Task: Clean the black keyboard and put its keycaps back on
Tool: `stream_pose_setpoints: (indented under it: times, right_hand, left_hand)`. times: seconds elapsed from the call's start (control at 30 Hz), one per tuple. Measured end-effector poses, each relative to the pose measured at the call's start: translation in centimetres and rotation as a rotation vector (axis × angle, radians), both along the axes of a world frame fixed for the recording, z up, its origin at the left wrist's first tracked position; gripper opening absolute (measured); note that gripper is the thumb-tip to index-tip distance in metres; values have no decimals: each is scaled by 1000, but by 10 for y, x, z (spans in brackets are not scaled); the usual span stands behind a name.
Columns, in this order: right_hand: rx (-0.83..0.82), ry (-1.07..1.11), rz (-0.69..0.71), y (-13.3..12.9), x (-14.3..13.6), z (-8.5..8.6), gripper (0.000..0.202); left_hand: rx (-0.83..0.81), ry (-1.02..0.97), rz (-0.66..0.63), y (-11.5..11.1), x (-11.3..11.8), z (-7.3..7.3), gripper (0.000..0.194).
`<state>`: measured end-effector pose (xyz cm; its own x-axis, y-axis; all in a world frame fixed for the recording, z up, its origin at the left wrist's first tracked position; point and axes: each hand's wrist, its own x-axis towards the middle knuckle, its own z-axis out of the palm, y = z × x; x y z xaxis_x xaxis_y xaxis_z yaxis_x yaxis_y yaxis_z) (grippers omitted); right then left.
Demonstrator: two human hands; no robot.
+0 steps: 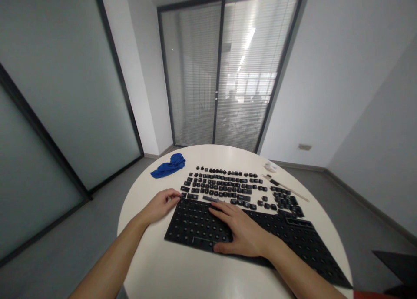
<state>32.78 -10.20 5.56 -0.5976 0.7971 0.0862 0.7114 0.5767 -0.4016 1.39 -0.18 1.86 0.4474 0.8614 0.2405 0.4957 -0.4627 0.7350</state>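
So I've got my keyboard [198, 220] on the near side of a round white table [176, 268], slanting off toward the right edge, and the bare stems are showing where the keys go. My right hand [239, 229] is palm down across it, fingers spread toward the far edge, thumb by the near edge. My left hand [162, 204] is at its far left corner, fingers curled with the tips close together right by the nearest loose keys [212, 187]; can't tell if there's a key pinched in there. Those keys are laid out in rows just past the keyboard, with the number pad bunch over on the right. There's a blue cloth [169, 165] at the far left and a thin stick [274, 183] off to the right.
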Motion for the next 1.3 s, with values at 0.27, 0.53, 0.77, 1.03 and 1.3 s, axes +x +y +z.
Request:
stream_pose_setpoints:
  times: [0.27,0.53,0.77,1.03,1.3]
  right_hand:
    - [8,-6,5,0,0,-1,94]
    - [10,-8,-1,0,0,-2,94]
    - [4,17,2,0,0,-1,93]
    - [14,-1,5,1,1,-3,94]
    - [4,-5,3,-1,1,1,94]
  left_hand:
    - [69,37,-4,3,-1,-6,25]
    - [285,224,-50,-9,2,12,20]
    - [341,316,-44,-13,5,18,20]
    - [284,323,-8,-15,5,23,18]
    - [250,332,10,-12,5,21,19]
